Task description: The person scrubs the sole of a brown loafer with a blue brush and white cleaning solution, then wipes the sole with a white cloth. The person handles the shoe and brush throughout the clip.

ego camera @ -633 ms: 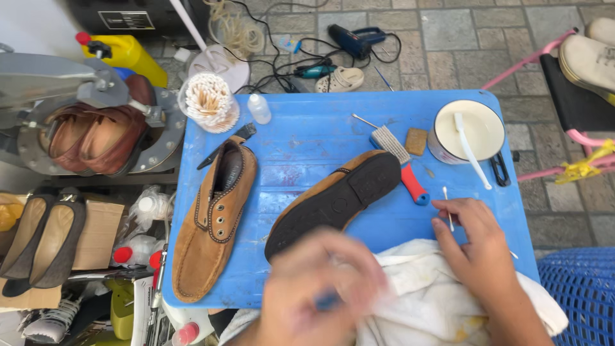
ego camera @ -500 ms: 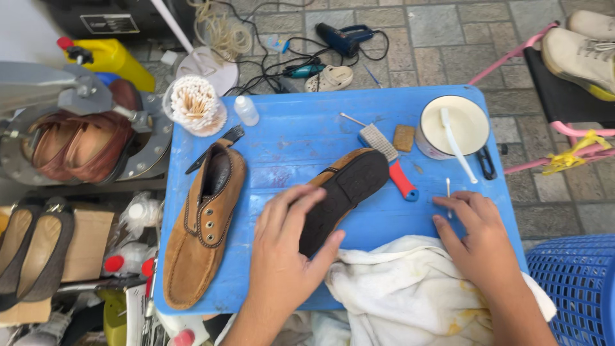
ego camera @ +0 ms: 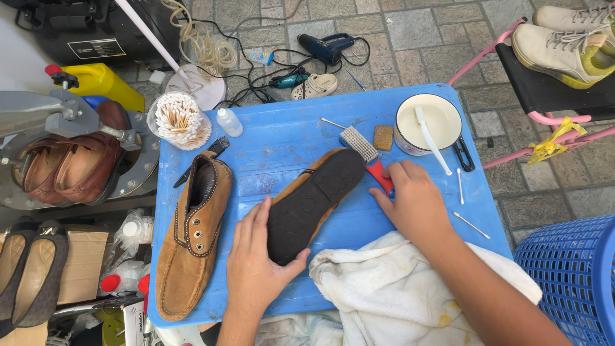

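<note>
The upturned tan suede shoe [ego camera: 311, 202] lies sole-up at the centre of the frame on the blue plastic table [ego camera: 282, 144], its black sole running diagonally from lower left to upper right. The left hand [ego camera: 253, 269] grips its lower end, fingers spread along the left edge and the thumb hooked under the toe. At the shoe's upper right end, the right hand [ego camera: 413, 205] rests on the red handle of a brush [ego camera: 366, 154], fingers curled over it; the bristle head points toward the upper left. Just below both hands a crumpled white cloth [ego camera: 397, 288] covers the table's lower edge. Left of the upturned shoe its mate [ego camera: 192, 234] stands upright with its opening toward the top. In the upper right of the table sits a white pot [ego camera: 428, 125] with a white stick in it, a small tan block [ego camera: 384, 138] just beside it, and two cotton swabs [ego camera: 464, 205] to the right of the right hand.
</note>
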